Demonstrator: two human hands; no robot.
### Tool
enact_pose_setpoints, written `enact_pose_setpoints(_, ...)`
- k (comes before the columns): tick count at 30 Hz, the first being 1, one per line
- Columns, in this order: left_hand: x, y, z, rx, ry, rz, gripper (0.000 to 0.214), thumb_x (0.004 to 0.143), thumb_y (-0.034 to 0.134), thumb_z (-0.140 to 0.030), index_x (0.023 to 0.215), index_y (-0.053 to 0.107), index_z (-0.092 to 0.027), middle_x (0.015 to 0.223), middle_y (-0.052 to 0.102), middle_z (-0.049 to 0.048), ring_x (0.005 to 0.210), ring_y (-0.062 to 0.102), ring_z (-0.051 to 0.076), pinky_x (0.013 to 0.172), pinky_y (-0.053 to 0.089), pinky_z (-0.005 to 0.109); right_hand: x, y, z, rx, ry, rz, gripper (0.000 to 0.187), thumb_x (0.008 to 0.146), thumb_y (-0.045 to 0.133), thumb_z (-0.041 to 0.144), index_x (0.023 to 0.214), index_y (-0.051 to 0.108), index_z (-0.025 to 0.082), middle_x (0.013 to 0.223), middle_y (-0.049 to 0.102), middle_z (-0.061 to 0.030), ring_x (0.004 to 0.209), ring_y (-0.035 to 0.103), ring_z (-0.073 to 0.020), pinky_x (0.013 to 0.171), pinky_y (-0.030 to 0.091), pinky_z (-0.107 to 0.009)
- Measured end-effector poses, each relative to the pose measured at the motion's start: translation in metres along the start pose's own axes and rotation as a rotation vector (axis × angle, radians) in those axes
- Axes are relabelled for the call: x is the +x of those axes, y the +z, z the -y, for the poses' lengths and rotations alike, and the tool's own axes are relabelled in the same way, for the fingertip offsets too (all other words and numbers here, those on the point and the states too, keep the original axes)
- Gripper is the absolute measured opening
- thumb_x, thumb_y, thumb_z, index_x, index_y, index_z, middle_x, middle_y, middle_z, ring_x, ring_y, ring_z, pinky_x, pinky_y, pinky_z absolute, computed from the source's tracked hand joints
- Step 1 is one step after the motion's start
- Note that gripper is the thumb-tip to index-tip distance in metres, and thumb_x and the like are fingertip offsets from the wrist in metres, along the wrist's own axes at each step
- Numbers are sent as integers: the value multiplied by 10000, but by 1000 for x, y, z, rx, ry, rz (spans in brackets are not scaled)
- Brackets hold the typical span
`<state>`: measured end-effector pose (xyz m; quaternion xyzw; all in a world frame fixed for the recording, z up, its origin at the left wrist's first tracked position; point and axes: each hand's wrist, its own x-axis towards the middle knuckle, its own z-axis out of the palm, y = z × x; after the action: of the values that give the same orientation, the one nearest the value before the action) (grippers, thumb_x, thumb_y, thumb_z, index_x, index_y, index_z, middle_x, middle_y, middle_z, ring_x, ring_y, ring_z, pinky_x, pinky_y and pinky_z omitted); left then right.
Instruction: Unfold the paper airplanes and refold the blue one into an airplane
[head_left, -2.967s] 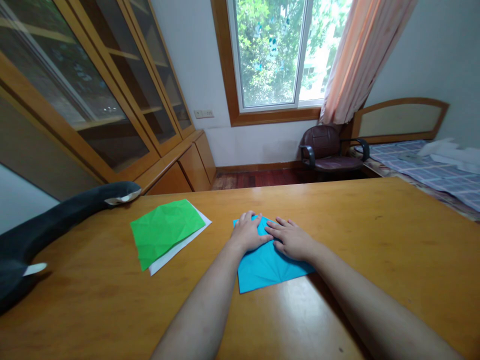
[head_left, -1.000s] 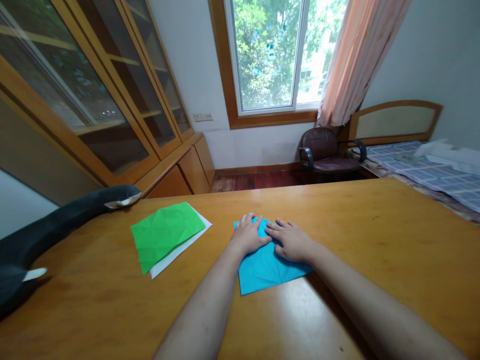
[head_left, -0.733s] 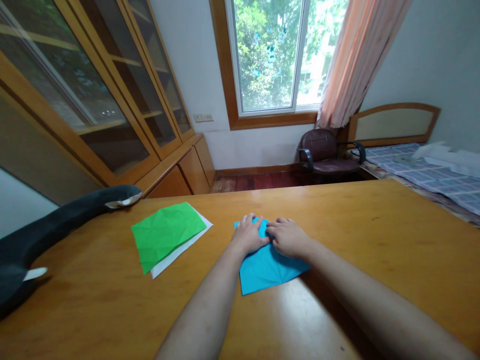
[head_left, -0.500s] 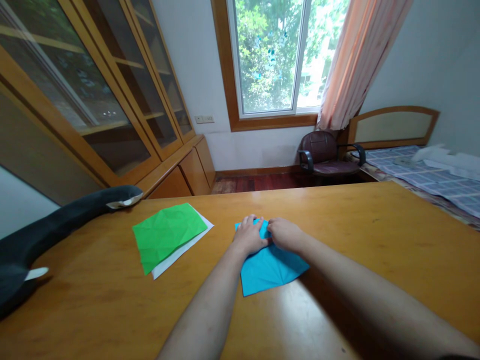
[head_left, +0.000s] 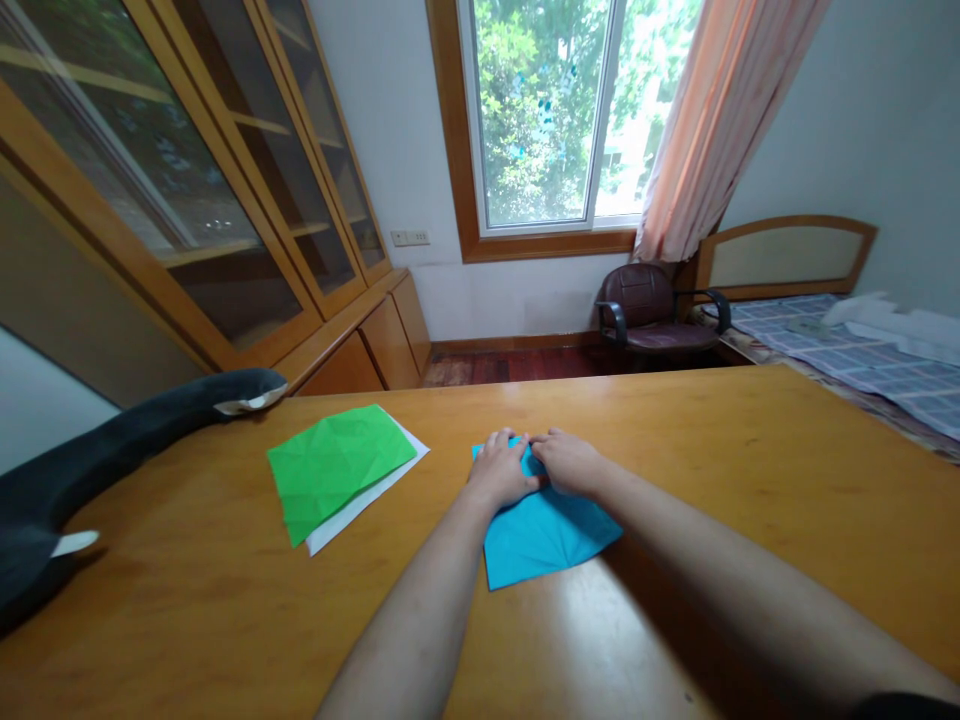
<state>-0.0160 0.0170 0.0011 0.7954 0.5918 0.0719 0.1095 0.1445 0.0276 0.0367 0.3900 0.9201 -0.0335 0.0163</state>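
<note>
And here we are, both my hands down on the blue paper (head_left: 544, 535), which lies on the surface (head_left: 300, 640) right beneath them. My left hand (head_left: 501, 472) is wide, palm down across the far left part, fingers loosely spread. My right hand (head_left: 571, 463) sits just beside it, narrow, fingers curled in at the far edge; whether they're pinching the paper, I cannot tell, because my own knuckles hide the tips.

So how far along? Creases already fan across the part nearest me, running to the edge below my right hand, so I'd judge some folding is done. Under my palms, the far part is covered, so I can't call that fold finished; I'd say the work there is mid-step, with pressing or creasing left. Over to the left of my left hand, well apart, the green paper (head_left: 337, 465) lies creased but opened out, white paper (head_left: 367, 502) showing beneath, neither touched by me.
</note>
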Motion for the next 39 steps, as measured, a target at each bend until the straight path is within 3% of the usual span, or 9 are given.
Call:
enact_pose_setpoints(6,-2,-3,-2,-12,-13,11,829,729,528,-701,1430,408,-276,1491,366,98,1371,299,327,1102,293,450,-13,0,-4,33,53,21,208,812,503,92,912,680,134,1057,688,-120,923,606,-233,869,407,-322)
enact_pose_setpoints(11,-1,-2,-2,-29,-12,13,902,713,521,-748,1448,393,-240,1503,351,117,1379,292,334,1121,270,445,-48,5,-12,58,87,-3,221,831,459,85,854,666,157,1038,689,-102,897,576,-227,801,403,-312)
enact_pose_setpoints(16,-1,-3,-3,-36,-32,28,912,707,537,-741,1458,381,-248,1523,324,115,1399,267,337,1134,250,457,-86,11,-18,83,138,-19,256,795,427,44,793,649,170,1171,665,-93,890,556,-223,765,403,-315)
enact_pose_setpoints(20,-1,-3,-2,-34,-29,25,912,709,542,-741,1457,385,-244,1523,325,123,1400,270,334,1131,254,461,-101,11,-22,76,175,11,254,771,438,33,757,649,174,1146,675,-92,868,561,-223,718,399,-306)
enact_pose_setpoints(23,0,-2,-1,-29,-25,17,909,705,553,-737,1453,392,-246,1515,336,123,1395,281,332,1126,265,462,-98,0,-21,91,230,99,262,728,478,21,786,678,179,1035,706,-91,847,600,-224,673,399,-288)
enact_pose_setpoints(26,0,-1,0,-25,-26,13,902,708,552,-734,1454,390,-255,1511,340,119,1390,288,334,1123,272,469,-87,-24,-14,90,365,276,332,675,532,26,910,718,167,899,727,-109,765,654,-244,598,407,-279)
enact_pose_setpoints(33,1,1,2,-20,-24,30,922,707,536,-751,1469,364,-262,1528,318,114,1403,267,338,1123,270,479,-68,-68,-1,-63,386,482,352,699,561,36,981,755,119,994,731,-185,906,693,-316,693,507,-332)
enact_pose_setpoints(36,1,1,2,-20,-28,25,921,708,534,-750,1468,366,-258,1532,310,119,1407,259,338,1126,261,479,-60,-71,-2,-75,410,430,331,704,576,46,969,756,129,984,735,-178,913,693,-314,717,519,-340)
enact_pose_setpoints(39,1,0,1,-16,-22,32,922,712,515,-761,1468,361,-256,1533,308,117,1406,257,333,1128,254,466,-44,-68,1,-35,428,239,338,744,549,67,1001,745,163,974,739,-156,911,693,-301,723,517,-337)
